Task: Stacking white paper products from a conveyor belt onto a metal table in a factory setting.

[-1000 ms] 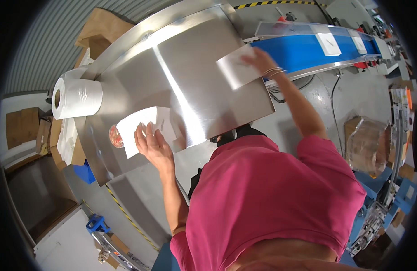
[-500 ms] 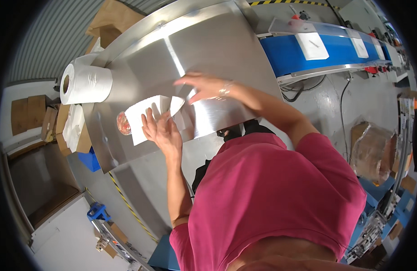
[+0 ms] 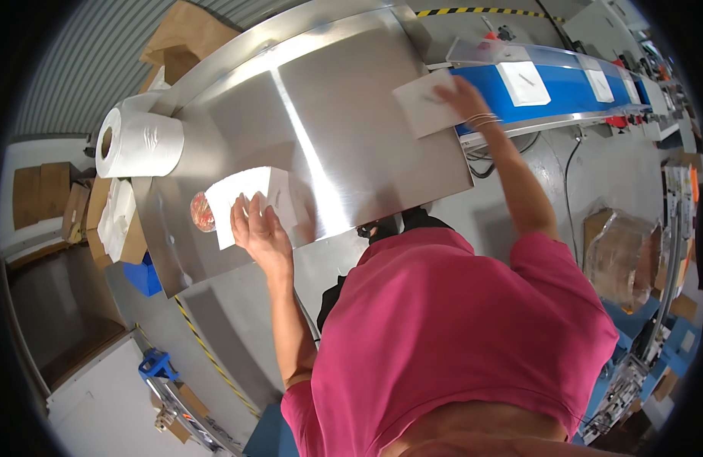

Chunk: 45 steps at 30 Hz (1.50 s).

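On the steel table (image 3: 351, 91), a pile of flat white paper packets (image 3: 248, 186) lies near the left front edge. My left hand (image 3: 261, 232) rests on its near side with fingers stretched out. A round red-and-clear thing (image 3: 203, 212) pokes out from the pile's left side; its kind I cannot make out. Far to the right, my right hand (image 3: 467, 100) has its fingers on the right edge of a single white packet (image 3: 424, 107), with the thumb side blurred. This packet spans the table's right edge and the start of the blue conveyor belt (image 3: 481, 80).
More white packets (image 3: 523, 82) lie spaced along the belt under a clear guard (image 3: 473, 53). A large white roll (image 3: 149, 145) stands at the table's left end, beside an open cardboard box (image 3: 130, 244). A brown paper bag (image 3: 187, 34) is behind the table.
My right hand has swung from near the pile to the conveyor's start, taking a white packet with it. My left hand has stayed on the pile, shifting slightly.
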Available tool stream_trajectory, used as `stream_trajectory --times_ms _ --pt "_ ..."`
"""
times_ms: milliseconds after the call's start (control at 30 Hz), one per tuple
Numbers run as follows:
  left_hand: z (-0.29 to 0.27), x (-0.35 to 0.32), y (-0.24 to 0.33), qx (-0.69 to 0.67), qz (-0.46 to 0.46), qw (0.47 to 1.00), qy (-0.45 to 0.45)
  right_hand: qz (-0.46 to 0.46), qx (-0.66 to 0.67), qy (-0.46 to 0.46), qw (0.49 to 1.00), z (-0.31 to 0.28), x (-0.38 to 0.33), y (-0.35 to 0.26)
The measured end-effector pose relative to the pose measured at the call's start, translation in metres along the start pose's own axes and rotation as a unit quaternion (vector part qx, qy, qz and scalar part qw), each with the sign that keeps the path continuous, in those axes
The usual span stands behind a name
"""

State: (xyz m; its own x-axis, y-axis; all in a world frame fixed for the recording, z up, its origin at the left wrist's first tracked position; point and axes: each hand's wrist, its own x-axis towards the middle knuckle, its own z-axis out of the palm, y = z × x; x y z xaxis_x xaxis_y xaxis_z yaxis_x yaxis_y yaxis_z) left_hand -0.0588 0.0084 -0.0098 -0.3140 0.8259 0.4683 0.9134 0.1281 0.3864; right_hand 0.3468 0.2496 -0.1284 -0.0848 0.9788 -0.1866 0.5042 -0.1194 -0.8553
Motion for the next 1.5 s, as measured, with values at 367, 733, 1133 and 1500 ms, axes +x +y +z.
stream_trajectory --times_ms 367,733,1133,1500 --pt "0.003 0.001 0.002 0.003 -0.005 1.000 0.001 -0.319 -0.183 0.099 0.925 0.055 -0.036 -0.092" --pt "0.000 0.009 -0.001 0.014 -0.035 0.999 -0.026 -0.197 0.043 -0.392 0.898 0.179 -0.071 -0.193" --pt "0.001 0.009 -0.017 -0.002 -0.037 0.999 -0.007 -0.010 -0.148 0.163 0.975 -0.054 0.002 0.009" --pt "-0.006 0.009 -0.007 0.070 -0.048 0.996 -0.041 -0.349 -0.016 -0.229 0.909 0.131 -0.057 -0.150"
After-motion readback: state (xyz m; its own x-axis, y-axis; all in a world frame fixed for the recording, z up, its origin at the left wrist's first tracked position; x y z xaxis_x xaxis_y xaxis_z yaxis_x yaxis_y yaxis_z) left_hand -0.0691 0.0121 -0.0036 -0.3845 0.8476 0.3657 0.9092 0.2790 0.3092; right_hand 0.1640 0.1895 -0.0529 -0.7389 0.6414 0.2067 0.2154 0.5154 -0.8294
